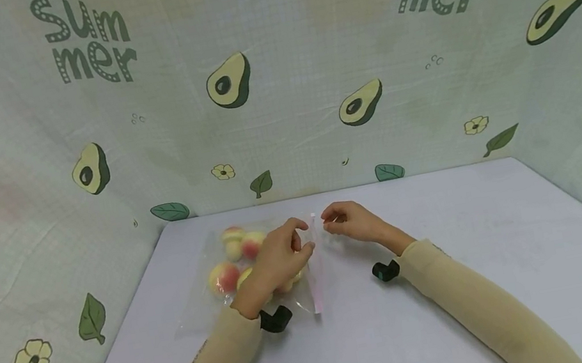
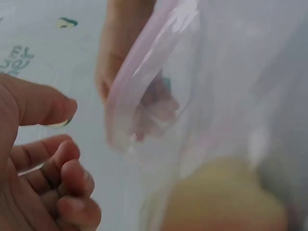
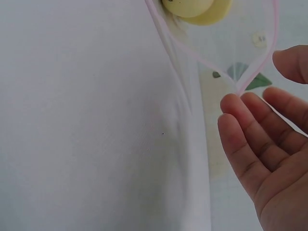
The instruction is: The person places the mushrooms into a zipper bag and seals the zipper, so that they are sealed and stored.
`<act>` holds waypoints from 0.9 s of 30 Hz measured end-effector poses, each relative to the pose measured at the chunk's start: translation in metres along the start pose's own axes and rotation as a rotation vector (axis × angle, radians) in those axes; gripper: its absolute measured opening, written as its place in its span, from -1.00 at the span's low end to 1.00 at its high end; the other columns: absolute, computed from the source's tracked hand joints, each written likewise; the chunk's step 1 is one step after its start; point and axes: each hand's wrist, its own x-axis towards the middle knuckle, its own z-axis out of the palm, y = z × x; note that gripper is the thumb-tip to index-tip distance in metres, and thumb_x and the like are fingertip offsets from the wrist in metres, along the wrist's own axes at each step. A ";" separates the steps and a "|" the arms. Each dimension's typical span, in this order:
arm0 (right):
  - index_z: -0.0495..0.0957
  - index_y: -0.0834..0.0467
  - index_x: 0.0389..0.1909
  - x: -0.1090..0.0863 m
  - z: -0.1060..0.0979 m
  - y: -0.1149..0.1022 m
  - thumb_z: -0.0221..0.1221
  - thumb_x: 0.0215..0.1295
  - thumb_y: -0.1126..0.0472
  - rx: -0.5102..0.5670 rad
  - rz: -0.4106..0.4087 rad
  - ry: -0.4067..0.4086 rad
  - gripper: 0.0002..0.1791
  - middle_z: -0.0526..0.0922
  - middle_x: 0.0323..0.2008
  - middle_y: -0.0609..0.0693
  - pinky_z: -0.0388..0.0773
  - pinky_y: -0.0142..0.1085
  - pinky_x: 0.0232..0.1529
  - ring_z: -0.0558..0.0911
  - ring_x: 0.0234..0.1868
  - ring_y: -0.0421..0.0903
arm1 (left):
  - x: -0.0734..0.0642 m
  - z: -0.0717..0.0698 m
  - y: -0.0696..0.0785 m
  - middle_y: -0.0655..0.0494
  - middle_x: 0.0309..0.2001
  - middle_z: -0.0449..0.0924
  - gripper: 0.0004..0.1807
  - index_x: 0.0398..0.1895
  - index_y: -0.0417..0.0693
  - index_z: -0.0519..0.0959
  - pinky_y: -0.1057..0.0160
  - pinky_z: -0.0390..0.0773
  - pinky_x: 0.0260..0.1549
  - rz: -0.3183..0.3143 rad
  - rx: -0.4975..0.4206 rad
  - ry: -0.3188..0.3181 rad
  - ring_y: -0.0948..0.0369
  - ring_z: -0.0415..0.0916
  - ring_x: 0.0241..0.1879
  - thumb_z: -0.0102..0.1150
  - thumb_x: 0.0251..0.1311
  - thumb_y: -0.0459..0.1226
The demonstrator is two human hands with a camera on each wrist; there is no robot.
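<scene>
A clear zip bag lies on the left part of the table, its pink zip strip along the right side. Inside are several yellow-and-red fruits that look like peaches. Over the bag, my left hand has its thumb and forefinger apart, with nothing between them. Just right of the strip is my right hand, fingers loosely bent and holding nothing. In the right wrist view, its fingertips come right at the corner of the bag's parted pink mouth.
The white table meets a hanging cloth printed with avocados and leaves at the back and both sides. A small black camera sits at my left wrist, another black camera at my right.
</scene>
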 end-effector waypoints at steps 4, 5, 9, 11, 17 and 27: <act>0.49 0.31 0.04 0.004 0.001 -0.001 0.16 0.34 0.16 0.032 0.015 0.003 -0.63 0.61 -0.12 0.12 0.57 -0.20 -0.21 0.62 -0.22 -0.05 | 0.006 -0.017 -0.008 0.20 -0.55 0.37 -0.71 -0.06 -0.06 0.49 0.33 0.39 -0.52 0.069 -0.055 -0.023 0.29 0.31 -0.57 0.25 0.15 -0.26; 0.49 0.33 0.05 0.003 0.000 -0.007 0.16 0.34 0.17 0.037 0.025 -0.001 -0.63 0.61 -0.12 0.13 0.57 -0.19 -0.20 0.62 -0.22 -0.05 | 0.008 -0.021 -0.010 0.19 -0.53 0.38 -0.71 -0.05 -0.07 0.49 0.32 0.41 -0.50 0.080 -0.068 -0.033 0.28 0.33 -0.55 0.24 0.16 -0.27; 0.50 0.29 0.03 0.009 0.002 -0.005 0.17 0.32 0.16 0.044 0.041 0.015 -0.64 0.61 -0.18 0.07 0.59 -0.24 -0.22 0.61 -0.26 -0.09 | 0.017 -0.035 -0.020 0.17 -0.47 0.41 -0.74 -0.06 -0.07 0.50 0.29 0.46 -0.43 0.105 -0.100 -0.076 0.24 0.38 -0.47 0.22 0.19 -0.28; 0.51 0.26 0.03 0.013 0.003 -0.003 0.17 0.32 0.15 0.048 0.060 0.020 -0.65 0.62 -0.19 0.06 0.59 -0.23 -0.21 0.62 -0.26 -0.07 | 0.023 -0.039 -0.025 0.14 -0.44 0.43 -0.75 -0.07 -0.08 0.50 0.27 0.48 -0.38 0.110 -0.109 -0.091 0.21 0.40 -0.44 0.21 0.19 -0.30; 0.50 0.26 0.02 0.021 0.006 0.007 0.16 0.32 0.16 0.078 0.089 0.048 -0.66 0.63 -0.25 0.05 0.59 -0.21 -0.24 0.63 -0.28 -0.06 | 0.041 -0.044 -0.034 0.06 -0.33 0.47 -0.72 -0.05 -0.08 0.50 0.24 0.49 -0.30 0.115 -0.057 -0.170 0.15 0.45 -0.30 0.24 0.18 -0.30; 0.47 0.31 0.03 0.028 0.011 0.009 0.14 0.36 0.16 0.142 0.097 0.049 -0.65 0.64 -0.17 0.27 0.62 -0.09 -0.19 0.66 -0.28 0.05 | 0.072 -0.036 -0.044 0.06 -0.20 0.47 -0.67 0.03 -0.01 0.46 0.23 0.47 -0.13 0.061 0.001 -0.305 0.10 0.46 -0.14 0.25 0.21 -0.26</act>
